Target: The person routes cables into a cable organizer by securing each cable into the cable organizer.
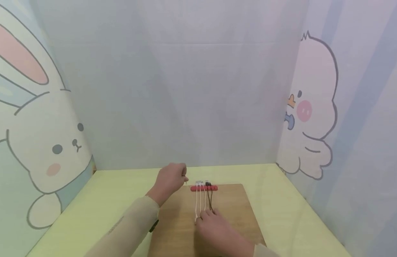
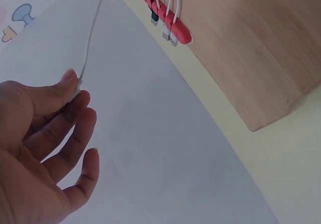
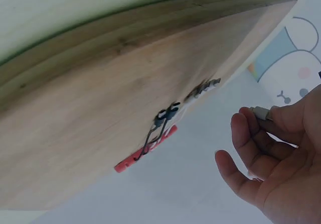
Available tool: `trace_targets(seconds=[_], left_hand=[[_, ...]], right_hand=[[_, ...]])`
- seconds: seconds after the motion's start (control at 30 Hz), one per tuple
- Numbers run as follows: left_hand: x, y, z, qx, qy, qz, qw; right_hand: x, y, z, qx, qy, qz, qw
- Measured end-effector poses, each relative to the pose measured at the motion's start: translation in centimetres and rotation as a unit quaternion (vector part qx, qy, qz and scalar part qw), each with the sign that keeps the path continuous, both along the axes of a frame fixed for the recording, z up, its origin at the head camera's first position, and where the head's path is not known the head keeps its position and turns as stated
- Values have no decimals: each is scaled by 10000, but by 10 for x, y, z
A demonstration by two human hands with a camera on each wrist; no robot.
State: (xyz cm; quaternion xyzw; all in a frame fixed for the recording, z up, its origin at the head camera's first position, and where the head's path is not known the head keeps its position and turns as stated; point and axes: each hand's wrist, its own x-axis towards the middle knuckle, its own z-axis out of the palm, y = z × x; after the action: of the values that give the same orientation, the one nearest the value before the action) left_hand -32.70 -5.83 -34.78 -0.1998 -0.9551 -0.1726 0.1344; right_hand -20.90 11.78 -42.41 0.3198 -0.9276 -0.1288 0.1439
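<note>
In the head view, my left hand [image 1: 169, 180] is raised over the far left of the wooden board [image 1: 176, 225]. Its thumb and fingertips pinch the white connector [image 2: 75, 92] of a thin white charging cable [image 2: 89, 38], which runs upward in the left wrist view. Over the middle of the board, my right hand [image 1: 216, 228] pinches a whitish connector [image 3: 262, 113] between thumb and fingers. Beyond it lies a red cable holder [image 1: 194, 188] at the board's far edge, with several white cables [image 1: 196, 203] and black cables [image 1: 208, 200] seated in its slots.
Plugs stick out past the holder's far side, among them a black plug [image 2: 154, 19] and a white plug [image 2: 174, 39]. Black cable ends [image 3: 168, 112] lie on the board. A pale yellow table [image 1: 79, 214] surrounds it, with curtains [image 1: 185, 107] behind and at both sides.
</note>
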Motion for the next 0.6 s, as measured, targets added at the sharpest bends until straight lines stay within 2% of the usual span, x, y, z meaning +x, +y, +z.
trace_targets(seconds=[0.1, 0.23, 0.37, 0.47, 0.6], left_hand=[[-10, 15, -2, -142, 8, -82, 9999], [-22, 40, -11, -362, 33, -218, 9991], [-34, 67, -26, -371, 23, -284, 9989], [-42, 86, -40, -393, 64, -300, 9988], [-54, 106, -61, -811, 163, -222, 9963]], right_hand=[[1, 11, -5, -159, -137, -181, 9996], [-1, 24, -8, -296, -358, -494, 9977], [-3, 33, -9, -316, -485, -721, 9957], [-4, 40, -11, -282, -421, -754, 9959], [-9, 47, -17, -248, -200, -769, 9965]])
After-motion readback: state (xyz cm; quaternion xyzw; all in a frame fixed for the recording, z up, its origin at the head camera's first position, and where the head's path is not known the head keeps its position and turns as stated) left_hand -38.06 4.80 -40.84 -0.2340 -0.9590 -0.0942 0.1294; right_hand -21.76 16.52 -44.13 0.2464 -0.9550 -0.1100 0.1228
